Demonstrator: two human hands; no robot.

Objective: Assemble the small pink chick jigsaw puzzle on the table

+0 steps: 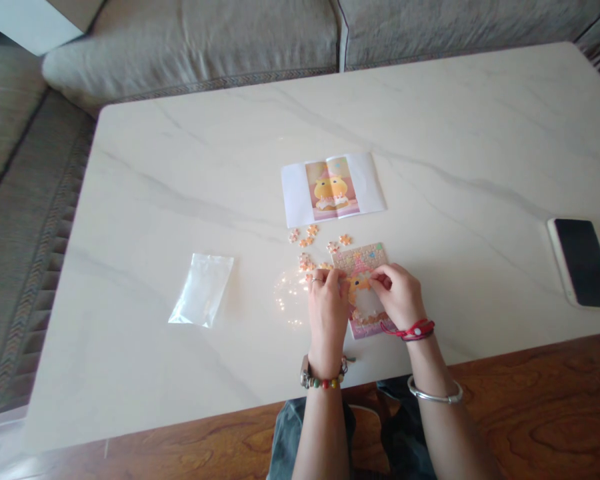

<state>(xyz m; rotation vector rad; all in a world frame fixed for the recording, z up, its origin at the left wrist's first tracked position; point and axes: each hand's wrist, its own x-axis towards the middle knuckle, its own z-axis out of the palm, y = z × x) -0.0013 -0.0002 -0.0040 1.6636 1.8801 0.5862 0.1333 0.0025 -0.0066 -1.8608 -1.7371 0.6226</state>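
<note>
A partly filled jigsaw puzzle (361,255) lies near the table's front edge, with a bare pale patch in its middle. Over its right side, my right hand (403,295) is closed in a pinch, the fingertips close to the picture's upper middle. My left hand (327,307) has its fingers curled together at the puzzle's left edge. Whatever either hand holds is too small or hidden to make out. Several loose puzzle pieces (313,230) are scattered just beyond and to the left of the puzzle, some partly behind my left hand.
Behind the puzzle lies a creased reference sheet (297,195) printed with a yellow cartoon animal. A clear plastic bag (201,291) rests on the left of the marble-patterned table (155,180). To the right is a phone (587,263). A grey sofa (220,40) borders the far side.
</note>
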